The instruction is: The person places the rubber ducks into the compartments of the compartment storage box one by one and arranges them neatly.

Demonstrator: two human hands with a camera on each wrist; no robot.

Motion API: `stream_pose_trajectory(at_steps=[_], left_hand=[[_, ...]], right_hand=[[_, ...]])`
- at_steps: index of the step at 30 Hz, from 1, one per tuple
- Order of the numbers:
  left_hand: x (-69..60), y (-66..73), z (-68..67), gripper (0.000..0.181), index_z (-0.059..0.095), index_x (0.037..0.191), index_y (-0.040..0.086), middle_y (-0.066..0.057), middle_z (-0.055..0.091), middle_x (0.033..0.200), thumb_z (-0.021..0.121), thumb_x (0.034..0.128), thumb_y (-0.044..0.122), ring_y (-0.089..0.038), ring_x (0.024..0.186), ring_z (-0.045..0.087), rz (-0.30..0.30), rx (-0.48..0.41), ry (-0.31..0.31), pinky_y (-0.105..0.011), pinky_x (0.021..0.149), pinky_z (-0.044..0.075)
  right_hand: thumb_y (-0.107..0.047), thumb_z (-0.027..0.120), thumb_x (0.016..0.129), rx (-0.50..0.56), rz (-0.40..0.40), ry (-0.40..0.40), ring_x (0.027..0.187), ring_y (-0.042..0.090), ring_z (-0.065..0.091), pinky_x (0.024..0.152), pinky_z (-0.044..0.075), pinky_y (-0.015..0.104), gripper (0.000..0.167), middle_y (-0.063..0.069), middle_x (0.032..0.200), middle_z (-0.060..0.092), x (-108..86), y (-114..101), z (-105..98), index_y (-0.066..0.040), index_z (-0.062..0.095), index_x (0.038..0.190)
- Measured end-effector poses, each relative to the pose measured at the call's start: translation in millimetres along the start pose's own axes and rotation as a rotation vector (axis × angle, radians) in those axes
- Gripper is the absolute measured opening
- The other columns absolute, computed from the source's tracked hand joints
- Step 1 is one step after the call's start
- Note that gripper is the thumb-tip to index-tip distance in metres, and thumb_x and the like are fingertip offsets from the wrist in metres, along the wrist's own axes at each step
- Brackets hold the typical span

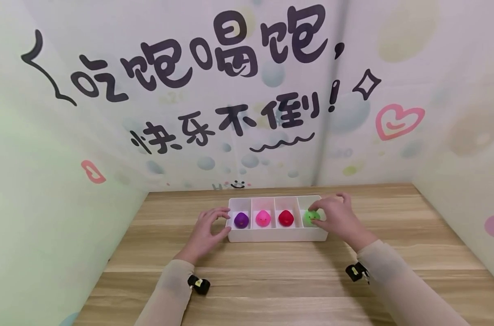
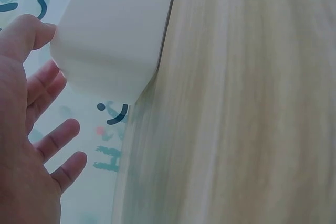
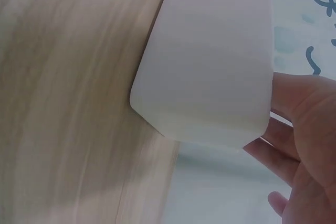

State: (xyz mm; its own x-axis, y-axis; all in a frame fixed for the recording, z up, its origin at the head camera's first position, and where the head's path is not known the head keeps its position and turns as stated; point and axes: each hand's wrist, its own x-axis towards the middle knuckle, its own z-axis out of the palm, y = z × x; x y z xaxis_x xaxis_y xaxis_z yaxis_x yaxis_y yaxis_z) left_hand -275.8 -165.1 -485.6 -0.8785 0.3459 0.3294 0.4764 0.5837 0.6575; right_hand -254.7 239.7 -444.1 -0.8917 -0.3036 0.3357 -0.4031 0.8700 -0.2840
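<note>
A white box (image 1: 277,235) with compartments in a row stands on the table. From left to right it holds a purple round toy (image 1: 241,220), a pink one (image 1: 263,218), a red one (image 1: 286,218) and a green one (image 1: 312,218), each in its own compartment. My right hand (image 1: 336,217) reaches over the box's right end, thumb and index finger around the green toy. At the left end, my left hand (image 1: 208,230) touches the box edge with thumb and fingertips, the other fingers spread. Both wrist views show the box's outer wall, which hides the toys.
The box sits on a wood-grain table (image 1: 271,276) near its back edge. Behind it rises a printed cloth wall (image 1: 181,167) with dark lettering, and pale side walls flank the table. A small black device (image 1: 199,284) is strapped at each wrist.
</note>
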Motion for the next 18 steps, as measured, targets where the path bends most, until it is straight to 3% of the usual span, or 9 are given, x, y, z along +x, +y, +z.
stream_pose_trajectory(at_steps=[18], left_hand=[[-2.2,0.0,2.1,0.026,0.067,0.116,0.017,0.004,0.060,0.147,0.078,0.0923,0.021,-0.029,0.137,0.046,-0.018,0.007,-0.006,-0.061,0.115,0.036]], right_hand=[[-0.008,0.089,0.070,-0.089,0.045,-0.210,0.091,0.024,0.065,0.112,0.011,0.075,0.027,-0.005,0.085,0.073,21.7,-4,4,-0.017,0.073,0.089]])
